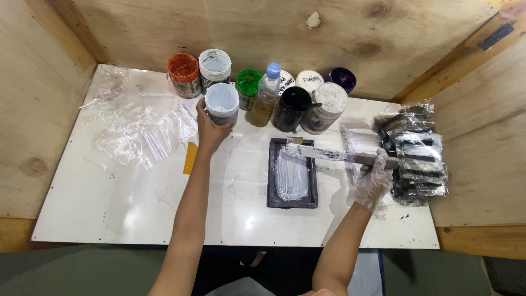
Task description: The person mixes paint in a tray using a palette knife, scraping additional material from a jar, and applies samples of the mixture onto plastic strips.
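Now the left hand (210, 131) has its grip closed round a white pot (222, 102), lifted just in front of the jars at the back of the worktop (137, 208); the gloved right hand (372, 178) clasps a squeegee (329, 154), blade resting on the dark frame's (292, 173) top edge

**White table top and its load**

White table (137, 208), glossy, smeared, boxed in by plywood walls. Back edge: cluster of 8 paint tubs (184, 74), lids orange, white, green, black, purple, plus 1 clear plastic bottle (265, 93) with blue cap standing among them. Left part: loose heap of clear plastic bags (137, 134); a yellow card (190, 158) just beside it. Centre: dark rectangular tray (292, 172) smeared with white paint. Right edge: stack of black-and-clear packets (416, 153).
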